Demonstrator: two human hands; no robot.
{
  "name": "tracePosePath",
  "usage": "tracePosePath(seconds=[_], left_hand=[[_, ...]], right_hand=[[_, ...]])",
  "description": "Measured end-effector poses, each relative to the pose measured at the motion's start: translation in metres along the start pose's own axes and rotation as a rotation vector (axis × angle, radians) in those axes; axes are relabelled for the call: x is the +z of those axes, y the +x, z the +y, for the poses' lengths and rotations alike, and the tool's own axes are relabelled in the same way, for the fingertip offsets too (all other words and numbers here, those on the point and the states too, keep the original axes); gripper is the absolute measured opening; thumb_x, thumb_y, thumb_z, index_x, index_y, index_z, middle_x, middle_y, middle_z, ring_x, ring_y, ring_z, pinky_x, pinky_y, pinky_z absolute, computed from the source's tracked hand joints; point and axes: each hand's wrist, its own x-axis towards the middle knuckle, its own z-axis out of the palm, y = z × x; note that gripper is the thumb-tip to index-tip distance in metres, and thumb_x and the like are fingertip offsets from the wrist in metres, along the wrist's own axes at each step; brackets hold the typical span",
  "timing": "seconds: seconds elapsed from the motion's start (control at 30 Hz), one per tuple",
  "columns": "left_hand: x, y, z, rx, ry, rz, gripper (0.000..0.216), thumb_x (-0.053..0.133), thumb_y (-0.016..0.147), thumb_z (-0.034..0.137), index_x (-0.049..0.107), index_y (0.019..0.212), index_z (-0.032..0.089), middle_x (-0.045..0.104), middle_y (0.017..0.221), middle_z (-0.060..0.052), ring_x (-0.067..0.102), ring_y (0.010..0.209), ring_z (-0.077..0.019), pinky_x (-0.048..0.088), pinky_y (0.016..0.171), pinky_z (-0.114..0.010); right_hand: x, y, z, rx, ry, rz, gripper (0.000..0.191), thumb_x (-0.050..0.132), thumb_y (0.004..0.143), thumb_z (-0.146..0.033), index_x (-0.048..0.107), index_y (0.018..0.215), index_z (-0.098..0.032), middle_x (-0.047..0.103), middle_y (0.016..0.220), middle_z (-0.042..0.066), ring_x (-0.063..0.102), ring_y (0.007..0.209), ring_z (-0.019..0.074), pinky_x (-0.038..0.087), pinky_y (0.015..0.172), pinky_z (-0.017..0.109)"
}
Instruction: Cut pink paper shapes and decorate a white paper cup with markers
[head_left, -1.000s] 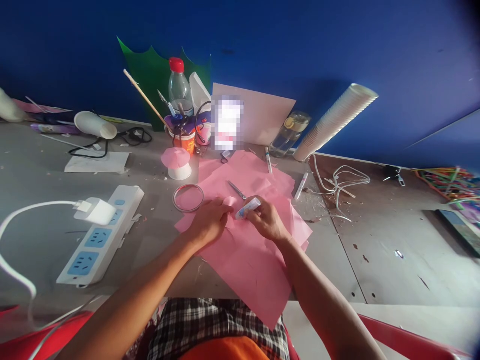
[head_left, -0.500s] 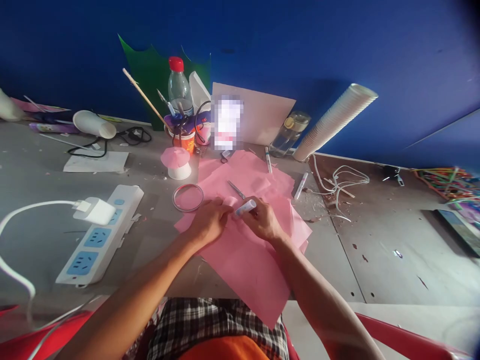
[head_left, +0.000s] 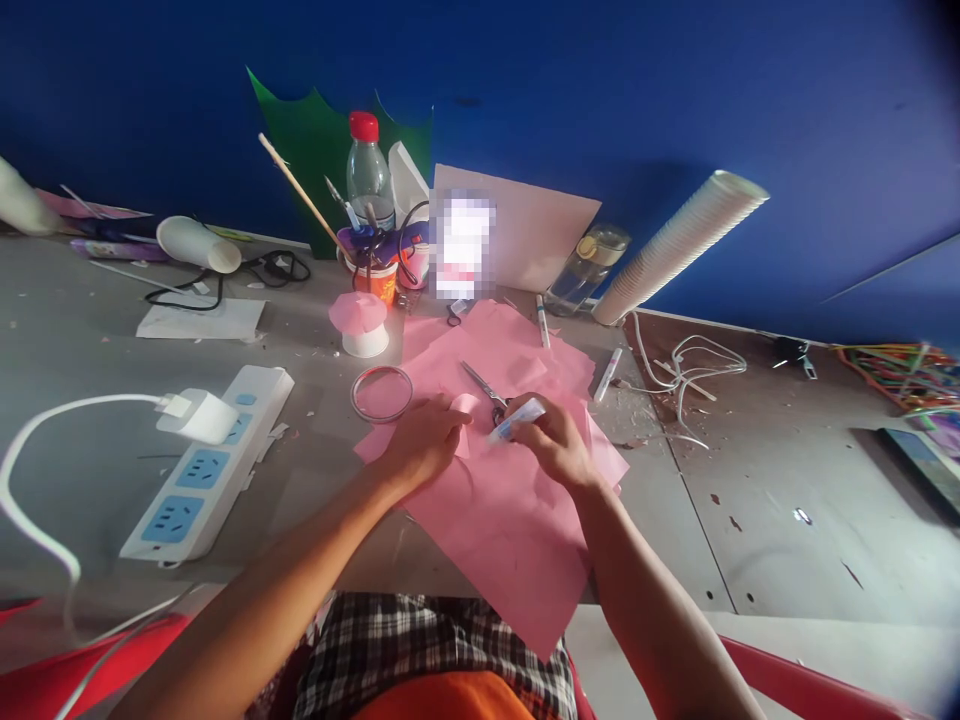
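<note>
My right hand (head_left: 556, 438) is closed round a small white glue tube (head_left: 523, 418) with pale blue print, tilted with its lower end towards the left. My left hand (head_left: 429, 440) pinches a small curled strip of pink paper (head_left: 463, 404); part of the strip is hidden by the fingers. Both hands are over a pile of pink paper sheets (head_left: 510, 560) that overhangs the table's front edge. Scissors (head_left: 484, 384) lie on the sheets between the hands, handles partly behind the right hand. Left of them is a clear round ring (head_left: 382, 394).
A white cup with a pink paper top (head_left: 364, 325) stands behind the ring. A power strip (head_left: 206, 465) lies at left. At the back are a tool-filled cup (head_left: 379, 283), a lit phone (head_left: 462, 245), a bottle (head_left: 589, 265) and a leaning cup stack (head_left: 679, 248).
My right hand has drawn back to the right with the glue tube, away from the pink strip, and the tube has tipped. My left hand keeps its pinch. The view has shifted slightly.
</note>
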Motion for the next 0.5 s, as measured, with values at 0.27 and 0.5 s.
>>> tracePosePath(seconds=[0.27,0.5], left_hand=[[-0.001,0.0,-0.001,0.016,-0.02,0.002,0.032,0.042,0.087,0.016,0.07,0.099,0.023,0.062,0.09,-0.004,0.06,0.088,-0.0182,0.044,0.088,-0.036],[0.0,0.0,0.001,-0.014,-0.016,0.007,0.033,0.041,0.087,0.016,0.071,0.099,0.023,0.058,0.083,-0.004,0.058,0.081,-0.0177,0.045,0.084,-0.035]], right_hand=[[0.019,0.011,-0.001,-0.099,-0.214,0.018,0.009,0.052,0.071,-0.012,0.059,0.071,-0.018,0.057,0.057,-0.002,0.044,0.051,0.0102,0.039,0.055,0.024],[0.018,0.007,-0.008,-0.12,-0.335,-0.081,0.013,0.052,0.066,-0.009,0.056,0.063,-0.02,0.051,0.052,-0.003,0.045,0.055,0.0124,0.041,0.072,0.03]])
